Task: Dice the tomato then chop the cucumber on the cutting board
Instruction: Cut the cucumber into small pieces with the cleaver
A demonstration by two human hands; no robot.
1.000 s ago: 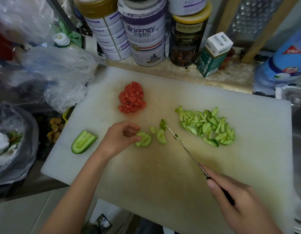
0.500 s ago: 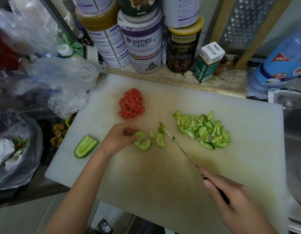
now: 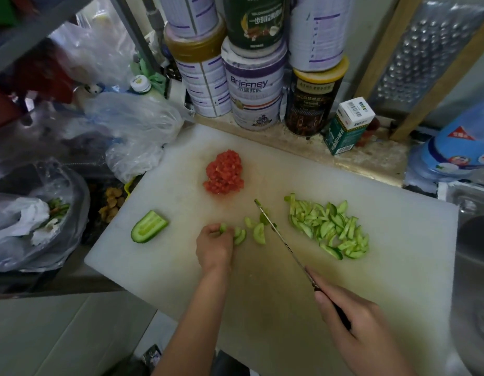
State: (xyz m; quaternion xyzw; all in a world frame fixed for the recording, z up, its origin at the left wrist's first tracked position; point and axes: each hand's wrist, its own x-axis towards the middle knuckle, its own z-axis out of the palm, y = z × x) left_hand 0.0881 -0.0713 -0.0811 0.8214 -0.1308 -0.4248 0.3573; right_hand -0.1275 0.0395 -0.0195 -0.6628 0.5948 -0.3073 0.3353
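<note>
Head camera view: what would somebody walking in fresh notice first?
The red pile of diced tomato stands out at the far middle of the white cutting board, with a heap of chopped cucumber to its right. Nearer, the right hand holds a knife, blade angled across the board, while the left hand pinches a small cucumber piece. An uncut cucumber half lies alone near the board's left edge.
</note>
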